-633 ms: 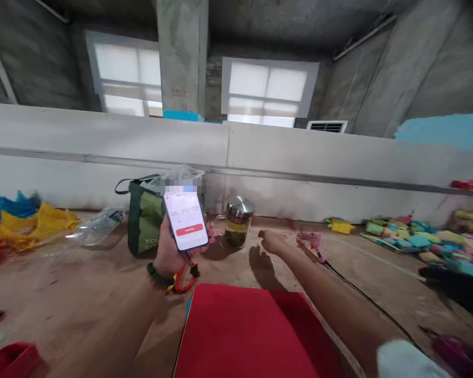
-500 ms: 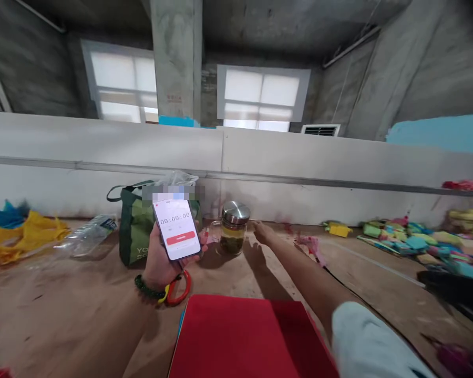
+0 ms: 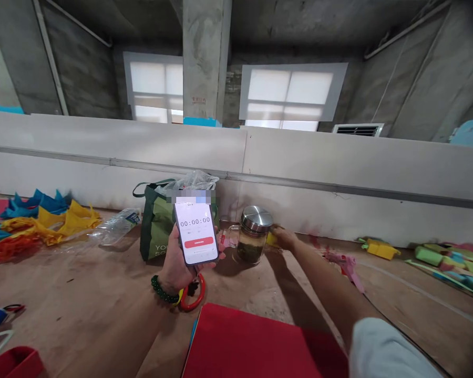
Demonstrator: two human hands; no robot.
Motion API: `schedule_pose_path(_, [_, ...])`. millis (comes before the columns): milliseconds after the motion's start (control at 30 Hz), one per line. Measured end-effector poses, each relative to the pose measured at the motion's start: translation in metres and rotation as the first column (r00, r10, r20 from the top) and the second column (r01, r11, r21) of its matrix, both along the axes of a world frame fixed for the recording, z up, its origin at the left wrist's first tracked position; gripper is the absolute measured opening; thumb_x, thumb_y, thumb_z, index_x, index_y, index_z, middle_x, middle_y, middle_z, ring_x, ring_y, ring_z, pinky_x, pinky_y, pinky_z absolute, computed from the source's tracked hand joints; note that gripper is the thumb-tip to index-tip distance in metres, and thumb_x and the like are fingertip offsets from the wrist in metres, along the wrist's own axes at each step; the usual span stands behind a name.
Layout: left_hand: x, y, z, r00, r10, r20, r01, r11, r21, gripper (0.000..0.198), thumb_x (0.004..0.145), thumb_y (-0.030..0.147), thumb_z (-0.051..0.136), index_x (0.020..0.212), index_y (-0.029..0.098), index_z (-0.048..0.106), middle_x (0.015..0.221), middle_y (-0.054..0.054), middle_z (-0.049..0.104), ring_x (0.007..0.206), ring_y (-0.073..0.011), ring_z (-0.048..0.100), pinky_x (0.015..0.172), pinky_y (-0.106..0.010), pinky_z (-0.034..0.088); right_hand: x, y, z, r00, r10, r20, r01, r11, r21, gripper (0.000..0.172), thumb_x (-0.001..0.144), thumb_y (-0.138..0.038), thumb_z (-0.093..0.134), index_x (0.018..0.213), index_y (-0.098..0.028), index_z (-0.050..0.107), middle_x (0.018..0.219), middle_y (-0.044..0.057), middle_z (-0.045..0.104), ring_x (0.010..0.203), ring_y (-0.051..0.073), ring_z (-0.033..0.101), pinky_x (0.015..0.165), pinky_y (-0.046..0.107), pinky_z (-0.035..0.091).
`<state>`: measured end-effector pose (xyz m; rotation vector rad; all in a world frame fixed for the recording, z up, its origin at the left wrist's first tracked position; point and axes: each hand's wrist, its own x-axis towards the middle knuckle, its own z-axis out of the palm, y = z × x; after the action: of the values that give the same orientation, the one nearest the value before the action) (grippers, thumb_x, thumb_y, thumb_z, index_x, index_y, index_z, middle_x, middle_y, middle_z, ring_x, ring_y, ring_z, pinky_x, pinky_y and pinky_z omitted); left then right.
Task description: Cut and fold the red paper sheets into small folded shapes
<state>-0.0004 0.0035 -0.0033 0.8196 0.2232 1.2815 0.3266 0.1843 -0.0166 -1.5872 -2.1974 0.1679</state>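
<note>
My left hand point(image 3: 177, 262) is wrapped round a smartphone point(image 3: 197, 233), whose lit screen faces me with a timer at 00:00:00 and a red button. Just right of it stands a glass jar mug point(image 3: 252, 247) with a steel lid, dark leaves and liquid inside. Beyond the mug's right side, my right hand point(image 3: 284, 239) is closed at a small yellow object point(image 3: 273, 240), partly hidden by the mug and too small to name. Red and yellow loops point(image 3: 194, 295), perhaps handles, lie below my left wrist. A red sheet or folder point(image 3: 260, 341) lies in front.
A green bag point(image 3: 153, 231) with clear plastic stands against the white wall panel point(image 3: 319, 157). To the left lie a plastic bottle point(image 3: 120, 226) and yellow cut-outs point(image 3: 69, 220). A pink glue gun point(image 3: 347, 266) with a cord, a yellow block point(image 3: 381, 248) and colourful soft pieces point(image 3: 449, 262) lie right.
The view has turned left, so everything sits further right in the picture. My left hand still holds the smartphone. Yellow now shows at my right hand's fingers beside the mug.
</note>
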Motion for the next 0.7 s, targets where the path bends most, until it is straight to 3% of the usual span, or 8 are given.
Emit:
schedule_pose_path(200, [0.001,-0.003,0.011,0.999,0.02,0.033,-0.02,1.0,0.001,0.072,0.089,0.066,0.032,0.121,0.007,0.059,0.094,-0.018,0.072,0.085,-0.0333,0.071,0.053,-0.034,0.059,0.059,-0.072,0.0,0.959,-0.027,0.281,0.102,0.962,-0.253,0.03,0.093,-0.033,0.058,0.118,-0.017,0.058,0.119,0.009,0.06,0.1,0.021,0.062,0.084,0.042,0.053])
schedule_pose_path(367, [-0.01,-0.013,0.033,0.993,0.104,0.054,-0.107,0.993,0.057,0.07,0.089,0.064,0.032,0.121,0.008,0.059,0.097,-0.017,0.073,0.087,-0.0338,0.071,0.052,-0.035,0.059,0.053,-0.127,-0.019,0.964,0.02,0.264,0.072,0.94,-0.334,0.019,0.093,-0.031,0.058,0.107,-0.019,0.063,0.112,0.007,0.063,0.095,0.019,0.062,0.082,0.037,0.053])
schedule_pose_path(467, [-0.016,-0.02,0.045,0.991,0.127,0.037,-0.13,0.988,0.085,0.07,0.089,0.064,0.031,0.12,0.008,0.06,0.094,-0.017,0.073,0.085,-0.0331,0.072,0.056,-0.037,0.06,0.03,-0.118,-0.018,0.991,0.012,0.131,0.029,0.95,-0.31,0.019,0.093,-0.031,0.058,0.107,-0.019,0.063,0.113,0.007,0.063,0.097,0.019,0.062,0.084,0.038,0.052])
schedule_pose_path(567, [-0.017,-0.026,0.054,0.992,0.125,0.026,-0.127,0.99,0.06,0.072,0.089,0.065,0.028,0.119,0.008,0.06,0.088,-0.017,0.074,0.079,-0.0321,0.072,0.053,-0.037,0.06,-0.002,-0.088,-0.013,0.997,0.014,-0.076,-0.034,0.966,-0.258,0.03,0.092,-0.032,0.058,0.119,-0.018,0.058,0.123,0.009,0.058,0.103,0.022,0.06,0.087,0.043,0.051])
schedule_pose_path(700, [-0.017,-0.029,0.057,0.997,0.071,0.041,-0.072,0.997,0.038,0.075,0.088,0.069,0.026,0.12,0.009,0.058,0.09,-0.017,0.073,0.081,-0.0314,0.072,0.054,-0.036,0.06,-0.04,-0.056,-0.014,0.931,0.11,-0.349,-0.199,0.953,-0.229,0.033,0.093,-0.032,0.058,0.122,-0.018,0.056,0.124,0.009,0.058,0.104,0.022,0.06,0.086,0.043,0.052])
